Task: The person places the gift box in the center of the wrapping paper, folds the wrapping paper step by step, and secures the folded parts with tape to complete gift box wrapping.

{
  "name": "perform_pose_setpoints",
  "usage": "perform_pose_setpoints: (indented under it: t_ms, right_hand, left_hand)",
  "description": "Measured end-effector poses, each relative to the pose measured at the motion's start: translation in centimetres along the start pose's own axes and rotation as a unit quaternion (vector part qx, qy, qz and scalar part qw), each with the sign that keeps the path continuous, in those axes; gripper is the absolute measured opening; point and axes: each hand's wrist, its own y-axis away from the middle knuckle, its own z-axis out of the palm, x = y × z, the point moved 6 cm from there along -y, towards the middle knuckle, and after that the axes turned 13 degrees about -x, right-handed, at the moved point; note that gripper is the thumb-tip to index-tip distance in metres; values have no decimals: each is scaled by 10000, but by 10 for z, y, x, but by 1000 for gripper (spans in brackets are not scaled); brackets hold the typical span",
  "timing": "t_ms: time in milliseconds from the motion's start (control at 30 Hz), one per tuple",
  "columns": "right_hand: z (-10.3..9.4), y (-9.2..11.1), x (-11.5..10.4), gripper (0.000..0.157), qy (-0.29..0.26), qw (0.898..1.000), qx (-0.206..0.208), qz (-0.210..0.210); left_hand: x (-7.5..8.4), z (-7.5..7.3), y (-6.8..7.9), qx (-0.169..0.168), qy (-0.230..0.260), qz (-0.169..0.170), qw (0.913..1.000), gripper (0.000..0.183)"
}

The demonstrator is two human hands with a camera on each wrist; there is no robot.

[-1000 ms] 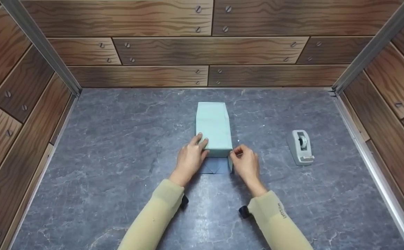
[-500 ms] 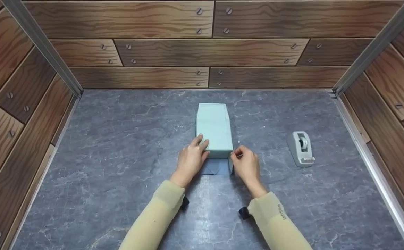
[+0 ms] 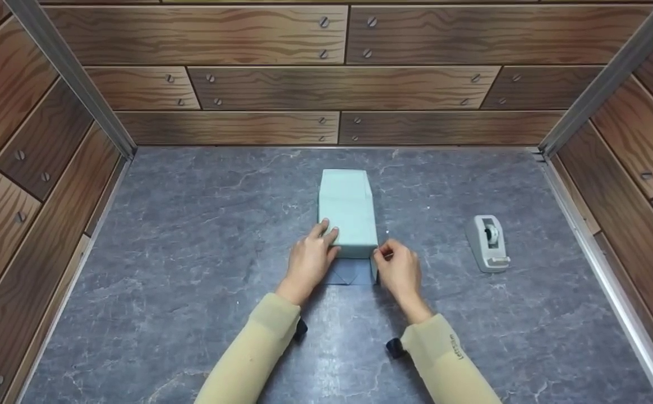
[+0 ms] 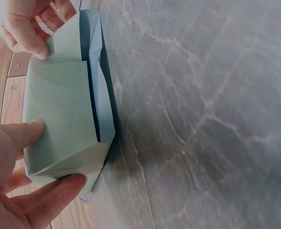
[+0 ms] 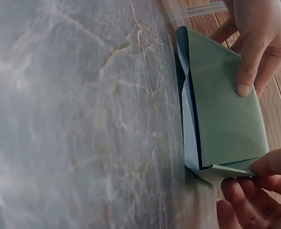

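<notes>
A long box wrapped in pale green paper (image 3: 349,210) lies on the tabletop with its near end toward me. My left hand (image 3: 308,258) grips the near left corner, thumb on the end face (image 4: 59,102) and fingers on the top and side. At the near right corner, my right hand (image 3: 401,269) pinches the edge of a folded paper flap (image 5: 231,169) between thumb and fingers. The paper's bluish inner side (image 3: 352,273) shows on a lower flap that spreads toward me on the table. Both wrist views show a dark gap between the end fold and this lower flap.
A white tape dispenser (image 3: 486,244) with a roll in it stands to the right of the box. The grey marbled tabletop (image 3: 203,224) is bordered by wood-patterned walls (image 3: 338,87) at the back and both sides. Metal rails (image 3: 612,269) run along the edges.
Everything sits slightly lower in the head view than before. Both hands keep the same places on the box and its paper.
</notes>
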Motion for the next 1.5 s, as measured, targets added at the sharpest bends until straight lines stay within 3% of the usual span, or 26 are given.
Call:
perform_pose_setpoints:
  t_ms: [333, 733, 1500]
  right_hand:
    - [2, 3, 0, 15, -71, 9999, 58, -42]
    - [4, 9, 3, 13, 10, 10000, -25, -12]
    - [5, 13, 8, 11, -8, 9985, -467, 288]
  left_hand:
    - [-1, -2, -2, -72, 27, -166, 9998, 40]
    - [-1, 1, 1, -19, 66, -105, 9999, 39]
    - [0, 1, 0, -242, 105, -219, 9994, 40]
